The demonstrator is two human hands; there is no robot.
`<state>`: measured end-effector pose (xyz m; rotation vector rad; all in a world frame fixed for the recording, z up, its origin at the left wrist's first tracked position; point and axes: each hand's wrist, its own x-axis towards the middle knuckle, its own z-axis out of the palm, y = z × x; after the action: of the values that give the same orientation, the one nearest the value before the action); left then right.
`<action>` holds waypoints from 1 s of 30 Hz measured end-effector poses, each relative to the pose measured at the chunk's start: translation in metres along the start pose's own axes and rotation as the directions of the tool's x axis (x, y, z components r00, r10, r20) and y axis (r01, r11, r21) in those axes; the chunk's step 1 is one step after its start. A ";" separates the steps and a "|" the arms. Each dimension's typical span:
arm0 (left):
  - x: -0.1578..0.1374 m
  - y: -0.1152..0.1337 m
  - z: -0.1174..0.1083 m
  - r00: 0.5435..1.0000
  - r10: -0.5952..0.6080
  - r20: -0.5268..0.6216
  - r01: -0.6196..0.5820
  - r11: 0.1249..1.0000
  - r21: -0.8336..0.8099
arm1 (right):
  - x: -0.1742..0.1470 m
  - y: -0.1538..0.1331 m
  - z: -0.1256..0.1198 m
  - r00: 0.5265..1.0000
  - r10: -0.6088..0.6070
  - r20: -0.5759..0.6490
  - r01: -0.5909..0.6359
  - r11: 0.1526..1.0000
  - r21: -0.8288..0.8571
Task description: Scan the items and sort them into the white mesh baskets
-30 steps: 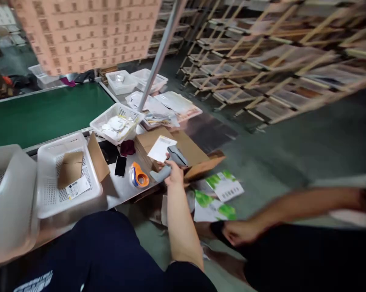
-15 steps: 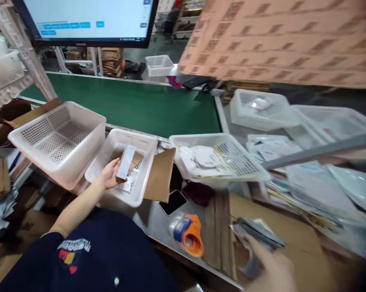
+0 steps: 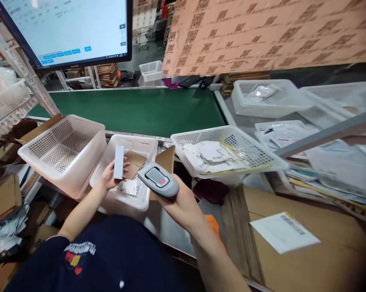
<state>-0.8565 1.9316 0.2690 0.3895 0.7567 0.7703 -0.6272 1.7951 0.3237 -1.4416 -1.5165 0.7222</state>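
Note:
My left hand is closed around a small white box, held upright over a white plastic basket. Inside that basket lie a piece of brown cardboard and a small clear packet with a label. My right hand grips a grey handheld barcode scanner, its head pointing left toward the white box. The scanner is apart from the box, and its handle is hidden in my palm.
An empty white basket stands at left, and another basket holds mail bags. A green conveyor belt runs behind, below a monitor. Flat cardboard with a white labelled envelope lies at right. An orange tape dispenser is partly covered.
My right hand has lifted the scanner from the cardboard at right and brought it left near the basket. My left hand has turned the white box more upright.

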 end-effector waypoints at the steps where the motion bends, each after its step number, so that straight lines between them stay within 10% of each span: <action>1: -0.002 0.003 0.000 1.000 0.011 0.028 -0.010 1.000 -0.030 | 0.003 -0.005 0.004 1.000 -0.016 0.014 0.016 1.000 -0.018; 11: 0.009 0.018 -0.021 1.000 0.012 -0.008 -0.012 1.000 -0.017 | -0.021 -0.027 0.054 0.961 0.105 0.254 -0.055 0.979 -0.195; 17: 0.012 0.020 -0.030 0.965 -0.065 0.256 0.069 0.998 -0.009 | -0.027 -0.032 0.066 0.976 0.148 0.162 -0.120 0.977 -0.174; 23: 0.020 0.020 -0.041 0.988 -0.109 0.110 0.101 0.992 0.074 | -0.021 -0.037 0.069 0.997 0.051 -0.053 -0.056 0.994 -0.096; 30: 0.020 0.020 -0.033 0.978 -0.037 0.205 0.007 0.990 0.143 | -0.018 -0.046 0.074 0.990 0.127 -0.059 -0.136 0.976 -0.168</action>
<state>-0.8808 1.9615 0.2486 0.5793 0.6197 0.6454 -0.7156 1.7832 0.3287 -1.6898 -1.4863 0.6426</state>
